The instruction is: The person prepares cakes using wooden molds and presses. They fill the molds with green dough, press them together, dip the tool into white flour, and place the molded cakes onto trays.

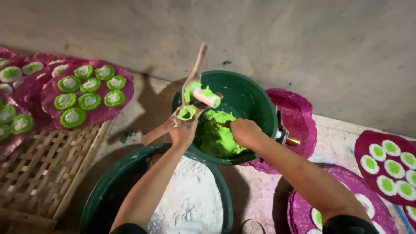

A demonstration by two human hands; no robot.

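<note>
Spillage risk: wooden press mould (187, 99) is gripped closed-fisted by left hand (183, 131) over green basin (260, 112); right hand (243, 131), curled into green dough (216, 136), grasp contents unclear; tilted mould could shed dough.

Round dark-green plastic basin (253, 93), smooth and faintly glossy, holding soft, moist, bright-green dough (219, 134). Hinged press of worn matt wood (197, 71); flat tray of rough woven bamboo strips (47, 160); powdery matt white flour (190, 195).

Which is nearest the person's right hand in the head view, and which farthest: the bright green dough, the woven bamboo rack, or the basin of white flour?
From the right hand:
1. Bright green dough in the dark green bowl, touching the hand.
2. Basin of white flour, below and left, under the left arm.
3. Woven bamboo rack, far left.
</note>
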